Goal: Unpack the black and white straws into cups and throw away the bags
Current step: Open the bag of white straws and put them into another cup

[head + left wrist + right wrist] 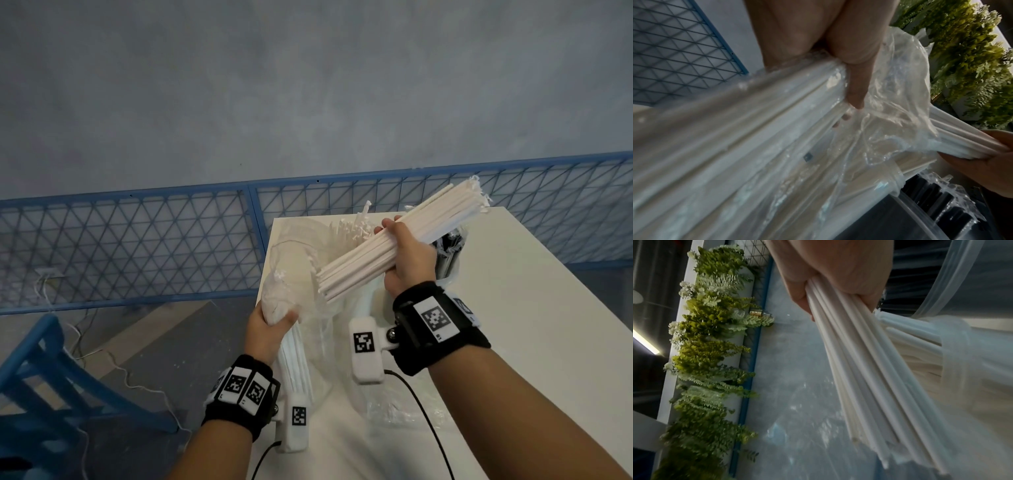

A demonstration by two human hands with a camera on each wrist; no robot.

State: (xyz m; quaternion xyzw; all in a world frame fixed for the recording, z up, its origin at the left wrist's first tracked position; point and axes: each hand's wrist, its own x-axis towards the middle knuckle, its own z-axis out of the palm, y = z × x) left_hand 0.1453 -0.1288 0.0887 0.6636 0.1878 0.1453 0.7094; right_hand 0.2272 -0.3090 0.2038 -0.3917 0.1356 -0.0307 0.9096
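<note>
White straws [394, 246] fill my right hand [406, 263], fingers clenched round the bundle above the bench [531, 308]. My left hand [270, 330] grips the clear bag [291, 274], more straws inside. I judge we're midway: black straws [450, 253] look cupped, bags not binned. Only the left wrist view shows the black ones' crinkled wrapper.

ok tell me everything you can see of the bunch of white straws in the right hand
The bunch of white straws is a thick sheaf of long, thin, matte white tubes, paper-like in look. The right hand grips it near the middle, fingers curled round it. It is held in the air, tilted, its far end higher and pointing away to the right, over the white table. Its lower end lies at the mouth of the clear plastic bag gripped by the left hand.
</note>
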